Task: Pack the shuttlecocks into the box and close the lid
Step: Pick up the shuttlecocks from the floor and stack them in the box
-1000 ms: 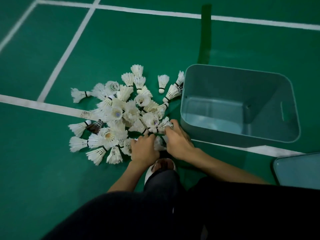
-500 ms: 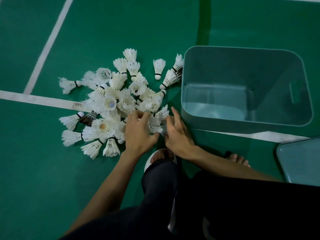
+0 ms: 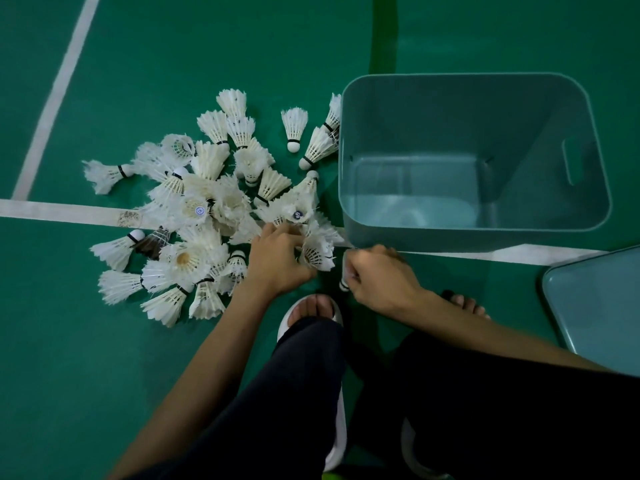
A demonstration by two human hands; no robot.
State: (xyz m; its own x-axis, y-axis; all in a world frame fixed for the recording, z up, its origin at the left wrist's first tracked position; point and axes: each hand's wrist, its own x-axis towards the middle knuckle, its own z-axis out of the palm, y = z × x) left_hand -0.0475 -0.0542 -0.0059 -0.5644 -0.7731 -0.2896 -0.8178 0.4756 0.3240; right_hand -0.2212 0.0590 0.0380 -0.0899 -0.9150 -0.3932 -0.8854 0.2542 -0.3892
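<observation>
Gathering step: the shuttlecocks [image 3: 207, 216] lie heaped at centre left, and the box [image 3: 450, 237] at upper right holds none. The left hand [image 3: 277, 261] curls round the heap's feathers; the right hand [image 3: 381, 282] clamps 1 shuttlecock [image 3: 344, 285]. Next, probably a lift over the box's near rim.

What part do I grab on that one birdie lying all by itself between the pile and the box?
Pinch the lone shuttlecock at its round white cork, coming from the near side. It lies apart from the pile, with the cork pointing toward you and the feathers fanning away. The cork is the solid end; the feathers would likely crush.
</observation>
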